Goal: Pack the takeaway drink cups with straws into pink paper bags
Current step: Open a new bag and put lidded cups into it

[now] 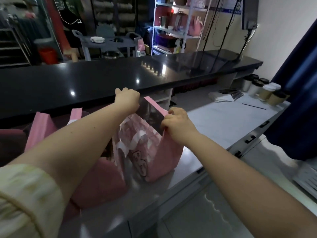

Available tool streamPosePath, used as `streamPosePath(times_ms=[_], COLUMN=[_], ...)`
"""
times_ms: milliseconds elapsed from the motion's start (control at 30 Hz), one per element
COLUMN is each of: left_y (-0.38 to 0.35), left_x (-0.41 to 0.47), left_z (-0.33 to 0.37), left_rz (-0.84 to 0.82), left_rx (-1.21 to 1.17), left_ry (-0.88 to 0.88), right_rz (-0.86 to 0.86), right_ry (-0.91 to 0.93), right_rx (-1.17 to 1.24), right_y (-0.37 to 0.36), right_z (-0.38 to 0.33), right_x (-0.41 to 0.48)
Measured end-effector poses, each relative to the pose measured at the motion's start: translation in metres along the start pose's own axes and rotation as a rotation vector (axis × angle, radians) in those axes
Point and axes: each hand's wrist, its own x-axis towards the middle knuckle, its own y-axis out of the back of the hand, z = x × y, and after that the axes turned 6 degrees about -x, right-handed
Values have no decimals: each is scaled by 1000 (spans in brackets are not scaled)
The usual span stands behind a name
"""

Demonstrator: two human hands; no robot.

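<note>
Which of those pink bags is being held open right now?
The printed pink bag in the middle: left hand and right hand grip its top rim, spreading the mouth. The other pink bags, to its left, are in neither hand.

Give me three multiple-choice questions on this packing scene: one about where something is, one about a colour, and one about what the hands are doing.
1. Where do the takeaway cups stand?
A. on the floor
B. at the far right of the pale counter
C. on a chair

2. What colour is the paper bag being held?
A. pink
B. green
C. white

3. What are the left hand and right hand doing?
A. both hang idle
B. one lifts a cup
C. both grip the bag's top edge

Answers: 1 B, the cups cluster at the counter's far right end. 2 A, the bag's sides are pink. 3 C, both hands curl round its rim.
</note>
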Motion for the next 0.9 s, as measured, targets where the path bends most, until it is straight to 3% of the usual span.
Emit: streamPosePath(times_ms=[200, 400, 567, 733, 900], left_y=[-3, -7, -11, -14, -10], left_x=[53, 93, 116, 133, 155], left_z=[35, 106, 185, 278, 359], left_rz=[7, -62, 12, 100, 176], left_rx=[-148, -438, -574, -637, -657], left_ry=[48, -15, -111, -151, -139], right_rz=[68, 88, 116, 74, 99], right_ry=[-62, -350, -560, -652, -781], right_rx=[-25, -30, -52, -96, 6], right_y=[-4, -6, -1, 1, 6], right_z=[85, 177, 252, 332, 414], right_x=[-2, -38, -79, -119, -159])
